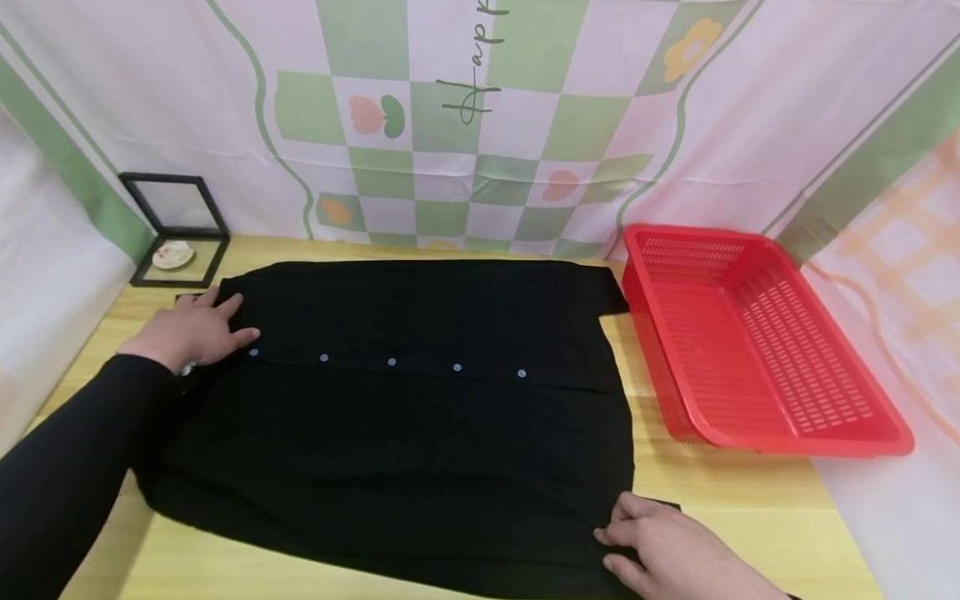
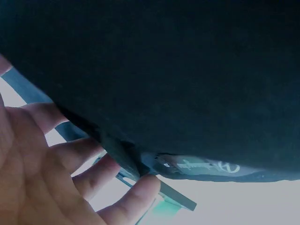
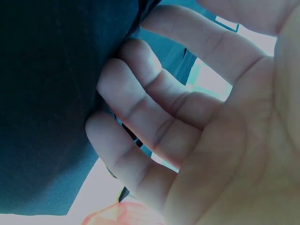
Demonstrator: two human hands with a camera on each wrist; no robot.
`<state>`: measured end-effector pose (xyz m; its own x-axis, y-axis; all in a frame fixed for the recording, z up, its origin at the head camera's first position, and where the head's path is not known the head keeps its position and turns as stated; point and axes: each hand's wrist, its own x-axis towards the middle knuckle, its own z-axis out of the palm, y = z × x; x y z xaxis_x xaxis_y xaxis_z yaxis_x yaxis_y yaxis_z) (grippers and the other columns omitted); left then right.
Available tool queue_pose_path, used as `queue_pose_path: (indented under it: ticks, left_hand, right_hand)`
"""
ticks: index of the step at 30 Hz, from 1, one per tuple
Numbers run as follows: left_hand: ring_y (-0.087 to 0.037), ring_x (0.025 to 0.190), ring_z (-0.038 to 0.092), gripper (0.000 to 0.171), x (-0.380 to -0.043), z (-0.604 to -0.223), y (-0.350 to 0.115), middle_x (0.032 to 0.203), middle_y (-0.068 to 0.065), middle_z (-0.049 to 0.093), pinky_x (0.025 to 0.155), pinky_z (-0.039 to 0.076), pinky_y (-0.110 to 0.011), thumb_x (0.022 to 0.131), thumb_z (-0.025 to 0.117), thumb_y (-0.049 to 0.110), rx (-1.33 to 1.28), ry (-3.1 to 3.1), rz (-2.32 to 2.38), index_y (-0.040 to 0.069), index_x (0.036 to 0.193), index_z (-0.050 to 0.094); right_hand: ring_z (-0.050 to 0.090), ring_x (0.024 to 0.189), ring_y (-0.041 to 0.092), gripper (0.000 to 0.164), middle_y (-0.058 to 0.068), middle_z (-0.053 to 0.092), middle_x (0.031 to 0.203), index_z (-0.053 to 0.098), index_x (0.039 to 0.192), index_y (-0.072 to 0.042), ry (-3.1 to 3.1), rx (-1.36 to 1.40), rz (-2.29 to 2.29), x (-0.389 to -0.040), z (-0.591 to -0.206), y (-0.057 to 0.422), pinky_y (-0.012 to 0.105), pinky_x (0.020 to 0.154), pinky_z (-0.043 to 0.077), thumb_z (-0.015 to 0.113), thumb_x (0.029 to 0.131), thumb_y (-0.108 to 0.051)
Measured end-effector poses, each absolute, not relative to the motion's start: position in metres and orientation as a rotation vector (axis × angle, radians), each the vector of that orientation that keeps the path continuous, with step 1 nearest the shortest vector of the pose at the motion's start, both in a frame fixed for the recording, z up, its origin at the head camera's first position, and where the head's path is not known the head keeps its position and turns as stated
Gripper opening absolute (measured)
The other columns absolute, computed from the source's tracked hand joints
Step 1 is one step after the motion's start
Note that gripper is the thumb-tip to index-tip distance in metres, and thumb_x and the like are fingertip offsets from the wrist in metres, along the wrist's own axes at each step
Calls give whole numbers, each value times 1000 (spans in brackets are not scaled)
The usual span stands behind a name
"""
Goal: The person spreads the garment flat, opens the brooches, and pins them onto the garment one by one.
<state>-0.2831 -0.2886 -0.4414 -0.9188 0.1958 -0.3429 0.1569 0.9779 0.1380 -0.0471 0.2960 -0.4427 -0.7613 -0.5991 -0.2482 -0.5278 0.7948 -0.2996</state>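
Note:
A black shirt [image 1: 420, 458] lies spread flat with a row of small pale-blue buttons [image 1: 392, 362] running across it. Over its left end, my left hand [image 1: 191, 329] rests with fingers spread, thumb beside the leftmost button. Light script marks a label [image 2: 201, 165] inside the shirt's edge in the left wrist view. At the near right corner of the shirt, my right hand [image 1: 667, 542] touches the cloth, thumb apart from the index finger. Its slightly bent fingertips [image 3: 105, 126] lie against the fabric in the right wrist view. A narrow black flap juts out at the far right.
A red plastic basket [image 1: 660, 367] stands on the right of the light wooden table [image 1: 780, 517], close to the shirt's far right flap. At the back left sits a black hinged frame [image 1: 217, 229] with a small pale round item [image 1: 172, 255]. A patterned curtain [image 1: 517, 125] hangs behind.

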Motion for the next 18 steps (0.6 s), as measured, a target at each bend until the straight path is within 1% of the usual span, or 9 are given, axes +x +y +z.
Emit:
queue_pose_path:
  ticks: [6,13,18]
  left_hand:
    - [-66,132,6,99,-286,-440,-292,150,-44,5,99,16,-78,97,34,71,201,2741,169,-9,154,18]
    - [-67,132,5,101,-286,-441,-294,150,-45,3,99,16,-78,96,32,73,200,2732,175,-9,154,16]
    - [-66,133,-2,100,-283,-445,-293,151,-44,-5,98,14,-79,97,30,72,211,2729,258,-6,156,9]
  right_hand:
    - [47,74,-3,25,-20,48,87,79,102,-14,2656,-864,-313,-47,-443,297,26,64,49,74,91,-35]
    - [46,74,-3,24,-20,48,87,79,102,-13,2669,-879,-321,-47,-444,297,26,64,49,74,91,-33]
    - [46,74,-3,23,-20,47,87,79,102,-13,2666,-860,-322,-46,-444,297,26,63,48,74,91,-33]
